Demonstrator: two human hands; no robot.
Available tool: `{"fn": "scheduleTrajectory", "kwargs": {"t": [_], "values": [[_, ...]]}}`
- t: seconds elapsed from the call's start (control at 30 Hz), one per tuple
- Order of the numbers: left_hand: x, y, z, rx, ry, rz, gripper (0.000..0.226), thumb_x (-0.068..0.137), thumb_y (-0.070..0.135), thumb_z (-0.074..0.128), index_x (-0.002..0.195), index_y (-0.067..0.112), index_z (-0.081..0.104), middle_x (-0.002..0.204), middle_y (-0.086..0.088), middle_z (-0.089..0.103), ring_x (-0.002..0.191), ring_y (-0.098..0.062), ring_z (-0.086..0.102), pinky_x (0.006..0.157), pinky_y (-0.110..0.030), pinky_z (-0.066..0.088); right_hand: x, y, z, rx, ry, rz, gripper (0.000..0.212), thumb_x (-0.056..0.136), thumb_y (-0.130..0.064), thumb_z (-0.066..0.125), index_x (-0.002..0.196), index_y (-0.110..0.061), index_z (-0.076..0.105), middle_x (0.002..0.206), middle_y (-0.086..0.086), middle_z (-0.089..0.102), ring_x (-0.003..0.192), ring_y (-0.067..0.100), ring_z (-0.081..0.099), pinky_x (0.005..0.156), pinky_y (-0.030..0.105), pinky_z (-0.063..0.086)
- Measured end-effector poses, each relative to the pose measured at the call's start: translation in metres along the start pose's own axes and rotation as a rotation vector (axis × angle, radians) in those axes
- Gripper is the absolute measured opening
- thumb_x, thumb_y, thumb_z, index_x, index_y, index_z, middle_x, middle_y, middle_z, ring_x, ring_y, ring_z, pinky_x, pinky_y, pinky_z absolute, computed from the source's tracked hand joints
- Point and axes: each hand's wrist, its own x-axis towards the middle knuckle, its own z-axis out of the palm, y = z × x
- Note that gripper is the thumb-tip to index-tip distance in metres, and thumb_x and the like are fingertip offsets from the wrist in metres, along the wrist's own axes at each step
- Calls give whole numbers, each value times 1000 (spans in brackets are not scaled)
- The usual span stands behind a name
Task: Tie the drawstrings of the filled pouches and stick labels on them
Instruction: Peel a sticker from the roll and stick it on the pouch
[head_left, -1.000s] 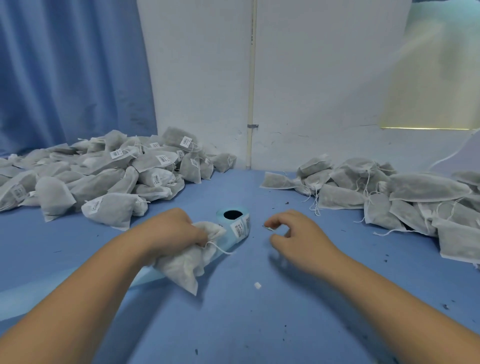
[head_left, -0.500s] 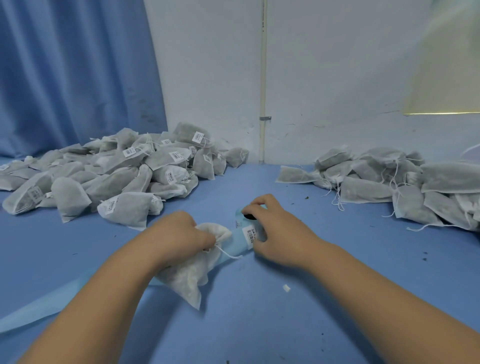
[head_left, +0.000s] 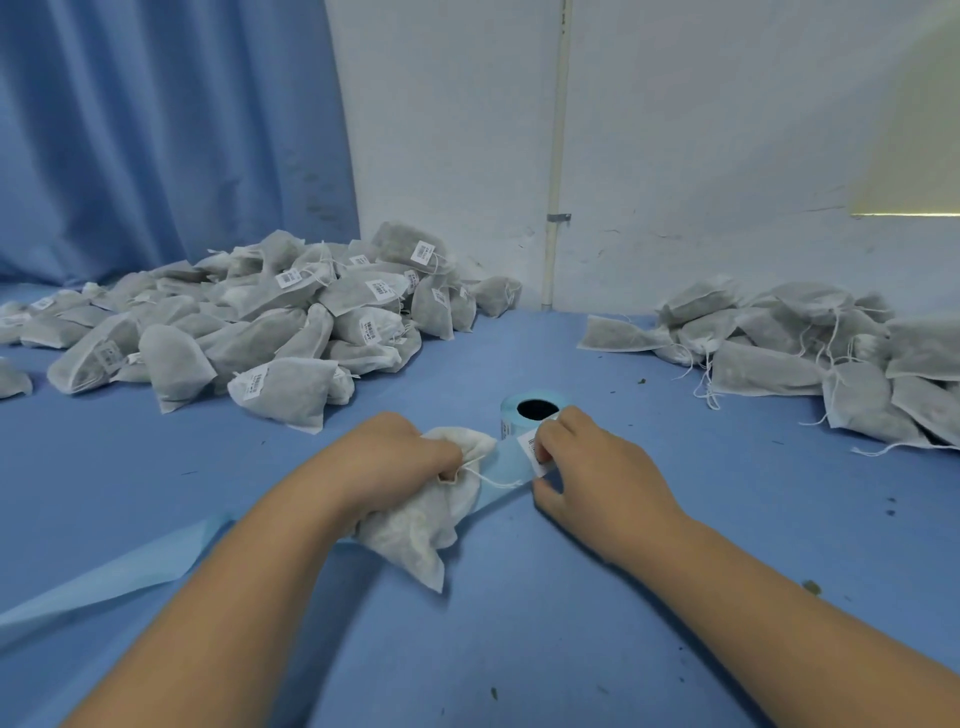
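The left hand (head_left: 395, 457) grips a filled white pouch (head_left: 415, 525) at its gathered neck, with the fingers curled tight around the fabric. The pouch lies on the blue table (head_left: 519, 649), in the middle and close to the person. A thin drawstring (head_left: 493, 480) comes out from the neck toward the right. The right hand (head_left: 597, 483) is just beside it. Its fingertips pinch a white barcode label (head_left: 532, 449) at the pale blue label roll (head_left: 535, 410), which stands just behind both hands. The empty backing strip (head_left: 104, 582) of the roll runs under the pouch and away to the left edge. A pile of labelled pouches (head_left: 260, 332) lies far left near the blue curtain (head_left: 156, 130). A pile of unlabelled pouches (head_left: 805, 353) with loose strings lies far right by the white wall (head_left: 675, 156).
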Motion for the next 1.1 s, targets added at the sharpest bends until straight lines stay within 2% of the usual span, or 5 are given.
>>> {"fn": "scheduleTrajectory", "kwargs": {"t": [0.2,0.53,0.7,0.93,1.1], "values": [[-3,0,2,-16,15,11,31,75,32,68,56,19,48,45,7,46,44,-14,43,44,-20,27,-1,3,-4,-55,19,-35,11,95,-27,45,97,-21,53,105,-4,50,84,22,54,62,30,30],[-9,0,4,-21,9,39,33,78,30,66,55,20,44,45,8,44,42,-12,41,43,-20,25,-4,20,-14,332,-31,67,14,78,-20,74,70,-19,62,79,-7,58,77,15,55,73,31,46],[-13,0,0,-25,16,24,30,79,30,66,58,19,48,54,4,48,50,-16,44,48,-23,29,-20,23,-23,531,29,180,26,77,-16,76,62,-26,56,71,-11,56,62,-1,50,61,12,39],[-22,8,-2,31,96,124,31,84,29,64,59,18,50,56,4,50,54,-15,46,49,-27,31,-60,26,-55,775,33,330,18,79,-17,73,66,-21,60,57,-9,57,51,7,51,52,18,41],[-44,47,19,-525,166,359,34,85,18,63,52,25,61,48,14,52,43,-3,47,41,-16,36,-90,31,-85,1158,44,368,21,80,-12,73,63,-20,63,62,2,59,58,14,51,54,21,43]]}}
